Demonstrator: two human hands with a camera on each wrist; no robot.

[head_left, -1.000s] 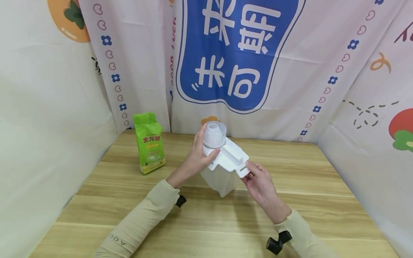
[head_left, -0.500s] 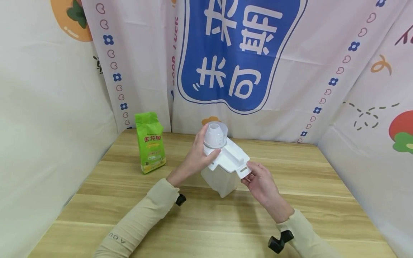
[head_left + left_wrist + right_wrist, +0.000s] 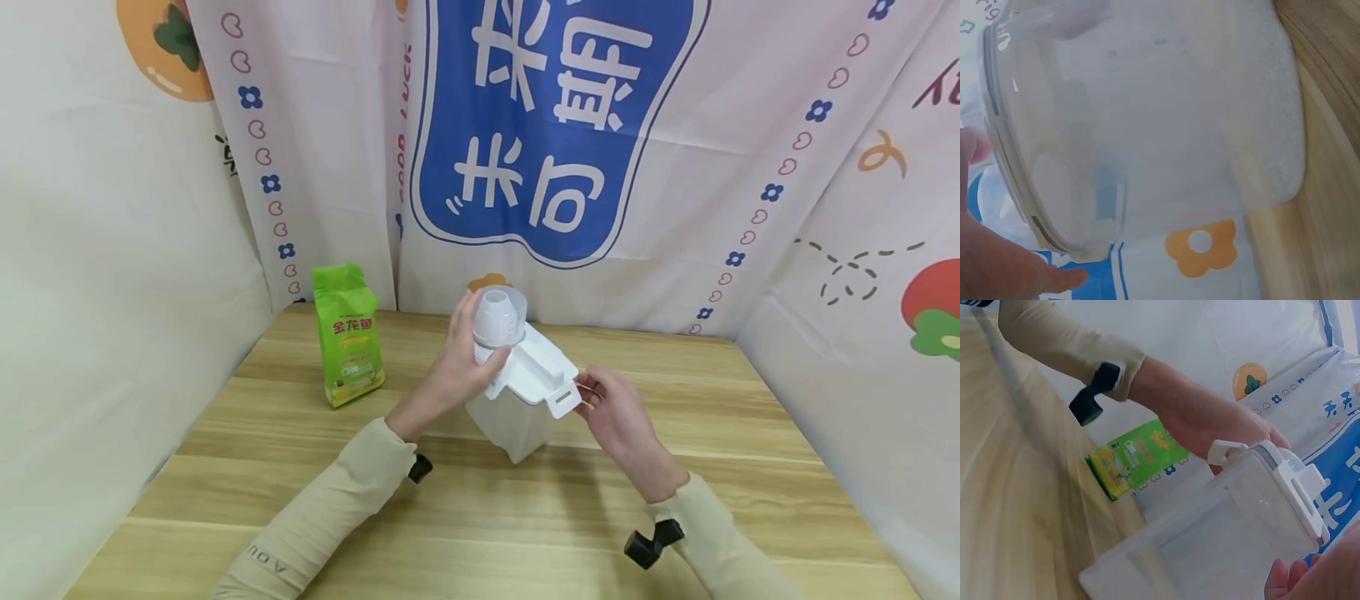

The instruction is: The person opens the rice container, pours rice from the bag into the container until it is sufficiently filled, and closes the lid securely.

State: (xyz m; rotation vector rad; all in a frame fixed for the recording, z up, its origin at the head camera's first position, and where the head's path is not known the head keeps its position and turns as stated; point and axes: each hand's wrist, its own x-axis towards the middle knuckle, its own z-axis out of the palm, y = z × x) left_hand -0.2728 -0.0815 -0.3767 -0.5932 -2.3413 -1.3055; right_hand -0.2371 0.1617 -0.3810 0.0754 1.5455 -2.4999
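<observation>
A translucent plastic storage container (image 3: pixel 513 427) stands mid-table, its white lid (image 3: pixel 531 373) topped by a clear measuring cup (image 3: pixel 501 318). My left hand (image 3: pixel 456 360) holds the lid's left end, thumb in front of the cup and fingers along its far side. At the right end, a white latch (image 3: pixel 564 400) sticks outward. My right hand (image 3: pixel 618 421) is just beside this latch, fingers loosely bent and gripping nothing. Another latch (image 3: pixel 1225 452) juts out near the left hand in the right wrist view. The container body (image 3: pixel 1166 119) fills the left wrist view; no contents can be made out.
A green printed bag (image 3: pixel 348 337) stands upright at the table's back left. Printed cloth walls (image 3: pixel 675 208) enclose the wooden table (image 3: pixel 480 533) at the back and both sides. Black wrist mounts (image 3: pixel 654 543) hang under the sleeves.
My right hand has let go of the latch tab and shifted slightly right. The left hand keeps its hold, and the container stays in place.
</observation>
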